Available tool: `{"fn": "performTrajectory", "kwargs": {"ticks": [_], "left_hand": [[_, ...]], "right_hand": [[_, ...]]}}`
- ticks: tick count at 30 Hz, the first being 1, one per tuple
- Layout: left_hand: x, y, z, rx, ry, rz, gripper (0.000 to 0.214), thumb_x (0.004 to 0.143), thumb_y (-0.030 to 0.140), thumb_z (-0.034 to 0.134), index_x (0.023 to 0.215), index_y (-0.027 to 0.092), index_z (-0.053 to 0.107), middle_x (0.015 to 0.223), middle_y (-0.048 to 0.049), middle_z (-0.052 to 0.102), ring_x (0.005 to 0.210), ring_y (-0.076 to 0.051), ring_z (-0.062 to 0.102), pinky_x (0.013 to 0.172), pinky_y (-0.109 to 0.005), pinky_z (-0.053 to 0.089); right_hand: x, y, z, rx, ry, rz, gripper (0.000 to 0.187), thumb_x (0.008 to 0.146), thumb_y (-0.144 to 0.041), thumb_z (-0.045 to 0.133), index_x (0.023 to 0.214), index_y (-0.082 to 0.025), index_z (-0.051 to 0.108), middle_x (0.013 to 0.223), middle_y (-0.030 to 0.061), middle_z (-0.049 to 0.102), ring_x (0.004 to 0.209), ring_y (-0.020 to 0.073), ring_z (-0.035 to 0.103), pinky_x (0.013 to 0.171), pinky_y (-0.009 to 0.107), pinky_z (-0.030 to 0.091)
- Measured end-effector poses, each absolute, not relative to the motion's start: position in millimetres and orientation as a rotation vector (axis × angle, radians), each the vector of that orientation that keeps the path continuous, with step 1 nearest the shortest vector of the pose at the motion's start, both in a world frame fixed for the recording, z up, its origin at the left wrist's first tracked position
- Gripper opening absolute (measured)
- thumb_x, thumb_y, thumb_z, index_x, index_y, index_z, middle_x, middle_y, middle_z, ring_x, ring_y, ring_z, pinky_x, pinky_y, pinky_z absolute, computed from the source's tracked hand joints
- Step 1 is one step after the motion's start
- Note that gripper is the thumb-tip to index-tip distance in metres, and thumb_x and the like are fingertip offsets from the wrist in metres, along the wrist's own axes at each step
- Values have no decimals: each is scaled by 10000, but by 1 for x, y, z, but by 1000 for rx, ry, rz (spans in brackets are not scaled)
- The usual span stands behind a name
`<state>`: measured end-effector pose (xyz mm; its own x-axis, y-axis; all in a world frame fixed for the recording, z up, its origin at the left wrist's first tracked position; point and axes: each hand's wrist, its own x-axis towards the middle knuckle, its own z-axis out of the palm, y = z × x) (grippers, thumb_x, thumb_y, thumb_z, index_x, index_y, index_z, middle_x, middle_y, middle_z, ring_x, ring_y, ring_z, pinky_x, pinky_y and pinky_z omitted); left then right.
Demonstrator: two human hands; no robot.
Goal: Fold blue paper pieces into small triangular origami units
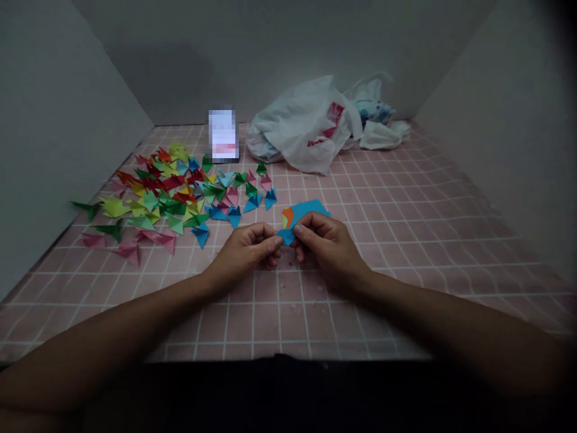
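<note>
My left hand (247, 245) and my right hand (325, 242) meet over the pink checked cloth (406, 240). Both pinch a small blue paper piece (285, 236) between thumbs and fingertips. Just behind my right hand lies a small stack of paper sheets (311, 210), blue on top with orange and yellow edges showing at its left side. To the left spreads a pile of folded paper triangles (171, 192) in red, green, yellow, pink and blue; the nearest blue ones lie a short way beyond my left hand.
A white plastic bag (306, 129) with red print lies at the back, with a second crumpled bag (378, 123) beside it. A small upright white object (223, 135) stands at the back centre. Grey walls close in the left, right and back.
</note>
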<state>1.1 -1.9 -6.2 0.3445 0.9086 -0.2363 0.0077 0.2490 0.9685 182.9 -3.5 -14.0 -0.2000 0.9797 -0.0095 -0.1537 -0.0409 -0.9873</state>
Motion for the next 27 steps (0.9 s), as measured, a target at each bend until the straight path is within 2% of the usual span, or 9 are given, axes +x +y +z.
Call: {"fn": "performTrajectory", "kwargs": {"ticks": [18,22,27], "left_hand": [[0,0,-7,1064,986,883,246,763,331,798,803,157,629,685,29,652,594,-91,604,595,-220,502],[0,-1,-8,1075,1006,890,259,762,339,807,785,160,621,656,38,632,569,-82,576,591,-218,480],[0,-1,-6,1087,1011,884,264,771,340,797,758,160,603,646,38,620,558,-80,564,580,-218,452]], "right_hand": [[185,0,-16,-995,-1174,1377,214,889,-325,691,742,-208,587,601,-46,617,460,90,528,467,247,415],[184,-2,-16,-1018,-1196,1368,207,894,-315,678,737,-214,587,559,-50,595,451,98,516,462,252,399],[185,-2,-15,-1050,-1170,1406,230,884,-350,697,740,-213,582,622,-37,627,462,94,529,465,255,415]]}}
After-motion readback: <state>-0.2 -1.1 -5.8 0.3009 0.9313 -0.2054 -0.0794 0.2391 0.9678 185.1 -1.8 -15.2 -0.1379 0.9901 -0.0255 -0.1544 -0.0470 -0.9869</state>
